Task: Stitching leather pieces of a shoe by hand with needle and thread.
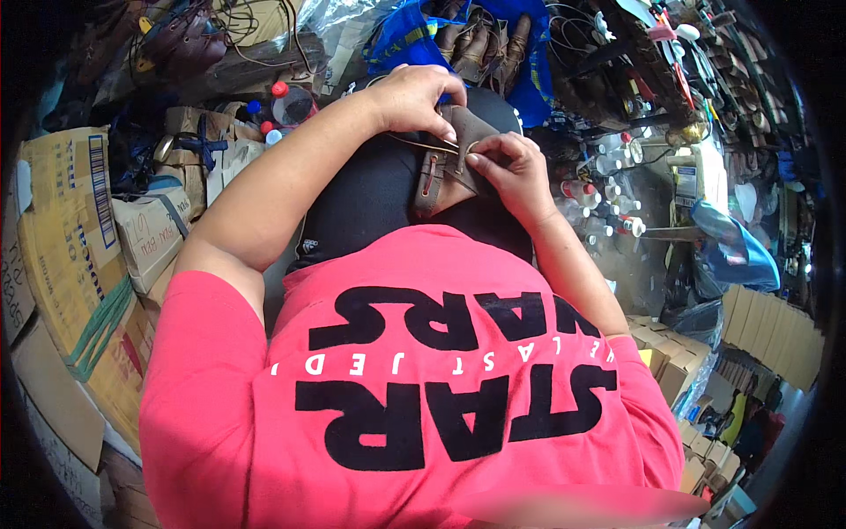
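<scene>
A brown leather shoe upper [443,176] lies on my dark-clothed lap, with eyelets and a reddish lace along one flap. My left hand [419,99] is closed on its far left edge, thumb and fingers curled round the leather. From the other side my right hand [514,172] pinches at the upper's folded edge, where a thin tan cord [423,144] loops close to the fingertips. The cord runs leftward across the leather below my left hand. Whatever lies right between the right fingertips is partly hidden.
A blue bag [410,40] with brown shoe-shaped pieces stands beyond my knees. Several plastic bottles [582,194] stand on the right, beside a blue plastic bag [740,247]. Cardboard boxes [75,238] line the left. More bottles with red caps [280,89] are near my left forearm.
</scene>
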The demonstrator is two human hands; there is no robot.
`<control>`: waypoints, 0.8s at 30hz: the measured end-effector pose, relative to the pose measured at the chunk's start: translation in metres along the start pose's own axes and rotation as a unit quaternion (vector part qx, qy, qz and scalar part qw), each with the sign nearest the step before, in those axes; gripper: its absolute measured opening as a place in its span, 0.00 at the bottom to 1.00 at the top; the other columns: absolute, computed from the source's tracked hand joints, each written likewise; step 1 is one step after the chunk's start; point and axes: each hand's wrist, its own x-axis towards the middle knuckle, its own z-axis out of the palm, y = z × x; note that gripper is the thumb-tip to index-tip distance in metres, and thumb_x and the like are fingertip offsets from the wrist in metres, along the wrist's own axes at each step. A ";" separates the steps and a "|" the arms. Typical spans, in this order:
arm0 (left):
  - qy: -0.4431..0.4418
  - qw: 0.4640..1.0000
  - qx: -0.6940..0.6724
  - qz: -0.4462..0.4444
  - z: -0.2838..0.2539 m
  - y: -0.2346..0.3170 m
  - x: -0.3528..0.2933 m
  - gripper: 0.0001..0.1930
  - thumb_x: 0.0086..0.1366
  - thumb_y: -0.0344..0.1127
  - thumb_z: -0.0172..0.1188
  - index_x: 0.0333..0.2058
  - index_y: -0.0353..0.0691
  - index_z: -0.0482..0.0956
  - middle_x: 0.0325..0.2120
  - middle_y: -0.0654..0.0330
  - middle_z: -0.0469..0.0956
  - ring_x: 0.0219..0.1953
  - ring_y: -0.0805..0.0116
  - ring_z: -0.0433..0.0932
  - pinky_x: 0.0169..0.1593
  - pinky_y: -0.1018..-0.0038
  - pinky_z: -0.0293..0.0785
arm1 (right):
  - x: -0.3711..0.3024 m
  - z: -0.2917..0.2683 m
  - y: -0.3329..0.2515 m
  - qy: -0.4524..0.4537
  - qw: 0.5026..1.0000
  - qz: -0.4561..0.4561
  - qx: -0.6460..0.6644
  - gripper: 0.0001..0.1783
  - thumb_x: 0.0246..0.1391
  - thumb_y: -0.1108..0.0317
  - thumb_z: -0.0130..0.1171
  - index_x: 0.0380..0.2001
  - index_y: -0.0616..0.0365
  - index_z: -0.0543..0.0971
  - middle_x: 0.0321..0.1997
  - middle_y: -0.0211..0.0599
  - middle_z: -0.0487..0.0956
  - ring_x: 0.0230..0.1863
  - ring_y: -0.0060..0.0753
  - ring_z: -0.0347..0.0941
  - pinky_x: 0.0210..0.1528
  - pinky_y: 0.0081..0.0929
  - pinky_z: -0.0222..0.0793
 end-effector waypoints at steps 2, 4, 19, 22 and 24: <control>0.062 0.997 -0.044 -0.023 0.001 0.006 -0.013 0.21 0.52 0.42 0.69 0.45 0.45 0.82 0.43 0.53 0.77 0.47 0.54 0.78 0.50 0.64 0.74 | -0.003 -0.002 -0.007 0.007 0.999 -0.010 -0.045 0.05 0.48 0.64 0.69 0.30 0.47 0.85 0.27 0.27 0.79 0.31 0.33 0.75 0.40 0.31 0.63; 0.104 0.994 -0.037 -0.016 -0.002 0.012 -0.029 0.18 0.56 0.34 0.65 0.47 0.45 0.82 0.45 0.50 0.74 0.48 0.53 0.77 0.50 0.65 0.74 | -0.007 -0.008 -0.011 0.015 0.994 -0.058 -0.095 0.04 0.48 0.65 0.69 0.30 0.46 0.85 0.27 0.27 0.78 0.31 0.32 0.75 0.40 0.30 0.62; 0.169 0.984 -0.051 0.019 -0.005 0.030 -0.060 0.09 0.53 0.26 0.68 0.33 0.46 0.87 0.23 0.61 0.67 0.28 0.66 0.69 0.35 0.71 0.67 | 0.004 -0.016 0.010 -0.075 0.995 0.026 0.065 0.17 0.49 0.80 0.63 0.39 0.45 0.86 0.31 0.30 0.75 0.35 0.29 0.72 0.41 0.24 0.70; 0.176 0.983 -0.017 0.048 -0.003 0.030 -0.060 0.10 0.53 0.26 0.69 0.34 0.47 0.88 0.22 0.61 0.67 0.28 0.66 0.69 0.34 0.72 0.67 | 0.004 -0.016 0.011 -0.083 0.991 0.042 0.093 0.16 0.50 0.79 0.63 0.40 0.46 0.87 0.31 0.29 0.75 0.35 0.28 0.72 0.42 0.23 0.69; 0.178 0.982 0.003 0.067 -0.001 0.029 -0.061 0.10 0.53 0.25 0.68 0.34 0.47 0.88 0.22 0.61 0.67 0.28 0.67 0.69 0.34 0.72 0.66 | 0.004 -0.016 0.013 -0.088 0.990 0.030 0.110 0.16 0.50 0.78 0.63 0.40 0.46 0.87 0.29 0.28 0.75 0.35 0.27 0.71 0.42 0.22 0.69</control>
